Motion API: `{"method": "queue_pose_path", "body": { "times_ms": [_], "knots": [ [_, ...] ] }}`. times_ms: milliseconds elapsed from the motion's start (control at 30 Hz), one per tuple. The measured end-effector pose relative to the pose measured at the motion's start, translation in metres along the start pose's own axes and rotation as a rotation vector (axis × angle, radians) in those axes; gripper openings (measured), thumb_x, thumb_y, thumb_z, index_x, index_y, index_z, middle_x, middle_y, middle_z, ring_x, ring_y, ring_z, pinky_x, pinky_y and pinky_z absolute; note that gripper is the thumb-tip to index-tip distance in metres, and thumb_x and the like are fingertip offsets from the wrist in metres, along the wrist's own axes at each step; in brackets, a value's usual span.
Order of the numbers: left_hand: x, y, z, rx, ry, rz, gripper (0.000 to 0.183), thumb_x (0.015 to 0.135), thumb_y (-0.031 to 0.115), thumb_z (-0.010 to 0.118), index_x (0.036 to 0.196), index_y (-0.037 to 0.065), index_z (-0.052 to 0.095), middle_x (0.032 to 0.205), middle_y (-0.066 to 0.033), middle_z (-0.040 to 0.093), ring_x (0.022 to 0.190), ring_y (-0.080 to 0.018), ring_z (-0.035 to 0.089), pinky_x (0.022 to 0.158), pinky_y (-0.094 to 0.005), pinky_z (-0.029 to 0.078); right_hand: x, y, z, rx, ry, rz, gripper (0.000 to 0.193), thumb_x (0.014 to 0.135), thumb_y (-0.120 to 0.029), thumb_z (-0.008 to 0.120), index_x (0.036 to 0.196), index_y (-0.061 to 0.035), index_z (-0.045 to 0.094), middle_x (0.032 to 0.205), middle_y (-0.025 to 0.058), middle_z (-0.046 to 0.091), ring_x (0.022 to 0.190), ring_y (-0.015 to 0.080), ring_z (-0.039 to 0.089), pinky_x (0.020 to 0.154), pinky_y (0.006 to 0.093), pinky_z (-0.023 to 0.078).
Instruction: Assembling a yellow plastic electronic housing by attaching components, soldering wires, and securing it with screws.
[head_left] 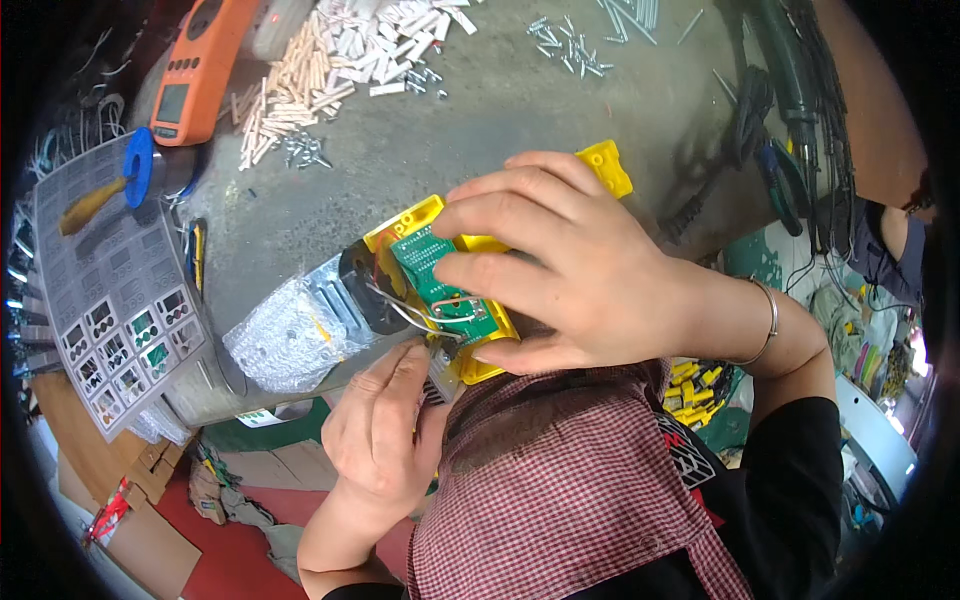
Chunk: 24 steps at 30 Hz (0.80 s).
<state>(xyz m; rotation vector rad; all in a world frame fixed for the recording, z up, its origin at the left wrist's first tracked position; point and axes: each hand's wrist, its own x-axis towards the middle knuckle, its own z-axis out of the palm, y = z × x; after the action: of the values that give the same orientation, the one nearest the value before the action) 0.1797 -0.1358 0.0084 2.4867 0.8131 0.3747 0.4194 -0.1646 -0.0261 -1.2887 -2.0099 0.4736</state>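
A yellow plastic housing (417,213) lies open near the table's front edge, with a green circuit board (450,275) inside it. White wires (400,303) run across the board's lower left side. My right hand (575,265) spans the housing from the right, fingers on its far side and thumb on its near edge. At its lower left corner, my left hand (375,430) has its fingers closed around a small ribbed grey piece (440,378), partly hidden by them. A metal-bodied part in bubble wrap (285,345) adjoins the housing on the left.
An orange multimeter (190,90), white and tan sticks (300,90) and loose screws (570,50) lie on the far side. At left sit a parts chart (120,290), a blue spool (140,168) and a cutter knife (196,250). Cables and dark-handled tools (790,90) hang at right.
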Motion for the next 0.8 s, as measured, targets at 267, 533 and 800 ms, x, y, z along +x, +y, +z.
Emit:
{"method": "queue_pose_path", "body": {
  "times_ms": [267, 533, 800],
  "knots": [
    [0.021, 0.009, -0.014, -0.161, 0.223, -0.153, 0.033, 0.09, 0.009, 0.06, 0.119, -0.005, 0.057, 0.114, -0.0205, 0.064, 0.107, -0.0365, 0.06, 0.095, -0.0447, 0.045, -0.001, -0.002, -0.001, -0.09, 0.169, 0.132, 0.028, 0.077, -0.013, 0.071, 0.102, -0.0043, 0.061, 0.102, 0.0082, 0.06, 0.097, 0.0265, 0.058, 0.086, 0.0398, 0.045],
    [0.066, -0.001, 0.032, 0.091, 0.225, -0.133, 0.034, 0.082, -0.004, 0.052, 0.116, -0.001, 0.055, 0.113, -0.0175, 0.06, 0.104, -0.0373, 0.056, 0.094, -0.0463, 0.041, 0.002, 0.008, -0.009, -0.153, 0.052, 0.235, 0.021, 0.077, -0.005, 0.066, 0.098, -0.0042, 0.064, 0.091, 0.0083, 0.06, 0.082, 0.0267, 0.057, 0.072, 0.0377, 0.041],
    [0.072, -0.004, 0.034, 0.069, 0.222, -0.116, 0.038, 0.077, -0.007, 0.054, 0.114, 0.0, 0.054, 0.107, -0.016, 0.06, 0.093, -0.0355, 0.056, 0.085, -0.0442, 0.042, 0.006, 0.007, -0.009, -0.221, 0.077, 0.221, 0.019, 0.077, -0.003, 0.064, 0.096, -0.0048, 0.064, 0.092, 0.0073, 0.062, 0.084, 0.0266, 0.059, 0.074, 0.0379, 0.041]
  ]
}}
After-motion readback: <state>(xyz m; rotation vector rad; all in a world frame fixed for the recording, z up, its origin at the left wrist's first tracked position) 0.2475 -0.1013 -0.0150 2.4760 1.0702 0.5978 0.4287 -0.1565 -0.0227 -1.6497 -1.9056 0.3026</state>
